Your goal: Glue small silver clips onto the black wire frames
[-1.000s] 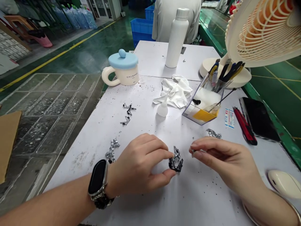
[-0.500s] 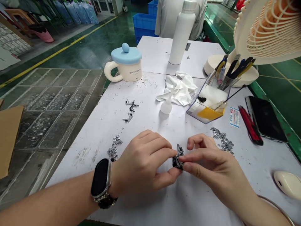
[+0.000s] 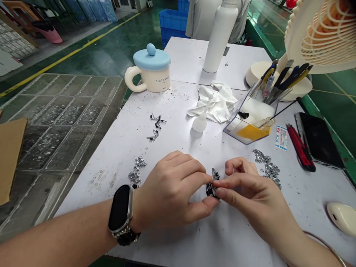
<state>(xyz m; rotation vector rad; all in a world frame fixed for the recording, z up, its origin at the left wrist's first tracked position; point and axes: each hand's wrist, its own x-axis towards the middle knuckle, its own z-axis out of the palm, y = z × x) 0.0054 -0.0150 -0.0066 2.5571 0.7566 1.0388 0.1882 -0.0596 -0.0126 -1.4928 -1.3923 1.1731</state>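
My left hand (image 3: 175, 191), with a black watch (image 3: 120, 209) on its wrist, pinches a small black and metal part (image 3: 212, 190) between thumb and forefinger. From the other side, my right hand (image 3: 250, 193) closes thumb and forefinger on the same part, its other fingers curled. Fingertips cover some of it, so its exact kind cannot be told. Several V-shaped black and metal parts (image 3: 158, 122) lie farther off on the white table. Small silver metal pieces (image 3: 137, 167) are heaped beyond my left wrist, and another pile of silver pieces (image 3: 269, 168) lies beyond my right hand.
A lidded mug (image 3: 151, 74), white bottle (image 3: 221, 39), small squeeze bottle (image 3: 199, 123), cloth (image 3: 215, 102) and tool holder (image 3: 246, 124) stand farther back. On the right are a fan (image 3: 319, 40), red cutter (image 3: 300, 148), phone (image 3: 319, 141) and cream mouse-like object (image 3: 342, 216). A compartmented tray (image 3: 55, 163) is at left.
Both hands keep hold of the small part, with only slight finger movement around it. The whole view has shifted a little.
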